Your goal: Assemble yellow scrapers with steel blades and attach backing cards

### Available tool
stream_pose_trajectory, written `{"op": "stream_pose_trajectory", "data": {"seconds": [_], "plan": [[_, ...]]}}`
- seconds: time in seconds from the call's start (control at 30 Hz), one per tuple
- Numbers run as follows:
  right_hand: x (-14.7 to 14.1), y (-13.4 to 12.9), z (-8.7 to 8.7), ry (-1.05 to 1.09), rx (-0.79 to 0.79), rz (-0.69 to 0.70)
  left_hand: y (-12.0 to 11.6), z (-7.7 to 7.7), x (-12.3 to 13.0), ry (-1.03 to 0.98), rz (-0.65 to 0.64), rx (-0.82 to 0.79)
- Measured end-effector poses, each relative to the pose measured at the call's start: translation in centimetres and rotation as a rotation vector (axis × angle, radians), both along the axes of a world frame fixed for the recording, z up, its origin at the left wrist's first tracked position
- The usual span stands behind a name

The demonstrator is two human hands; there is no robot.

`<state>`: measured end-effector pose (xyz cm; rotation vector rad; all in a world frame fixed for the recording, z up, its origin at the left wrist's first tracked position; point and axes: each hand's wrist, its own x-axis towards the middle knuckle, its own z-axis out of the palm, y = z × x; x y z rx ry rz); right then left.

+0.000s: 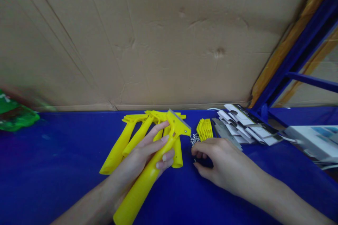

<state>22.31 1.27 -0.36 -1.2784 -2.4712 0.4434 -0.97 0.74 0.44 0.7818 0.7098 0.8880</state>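
Yellow handles (118, 147) lie partly hidden behind left hand (148, 152).

the long plastic scraper (150, 174) is yellow, the flat tabletop (52, 154) blue, the broad cardboard sheet (169, 42) brown, the small metal pieces (194, 139) silver.

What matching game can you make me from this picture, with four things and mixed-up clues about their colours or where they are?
Things
1. Yellow scraper
2. Small metal parts
3. Cardboard
4. Table

Clues
A. Blue and flat
B. Held in the left hand
C. Brown, upright at the back
D. In a small heap near the fingers of the right hand

Right pairs: 1-B, 2-D, 3-C, 4-A
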Motion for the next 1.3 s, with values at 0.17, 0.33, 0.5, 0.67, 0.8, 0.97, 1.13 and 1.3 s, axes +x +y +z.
{"op": "stream_pose_trajectory", "data": {"seconds": [0.17,0.33,0.5,0.67,0.8,0.97,1.13,1.3], "plan": [[-0.3,0.0,0.0,-0.102,0.071,0.023,-0.3,0.5,0.2,0.040,0.009,-0.025],[0.4,0.3,0.7,0.006,0.083,0.051,-0.1,-0.2,0.1,0.024,-0.005,-0.014],[1.3,1.3,2.0,0.391,0.037,-0.084,-0.2,-0.1,0.4,0.022,-0.019,-0.030],[0.9,1.5,2.4,0.720,-0.018,-0.131,-1.0,0.3,1.1,0.046,-0.074,-0.031],[0.2,1.2,2.6,0.849,-0.039,-0.089,-1.4,0.2,1.7,0.064,-0.138,0.015],[0.1,1.2,2.5,0.853,-0.041,-0.019,-1.6,0.3,1.8,0.095,-0.189,0.048],[0.2,1.3,2.3,0.802,-0.089,-0.037,-1.5,0.0,1.8,0.103,-0.201,0.055],[0.5,1.9,2.0,0.800,-0.170,-0.088,-1.5,-0.5,1.9,0.102,-0.222,0.070]]}}
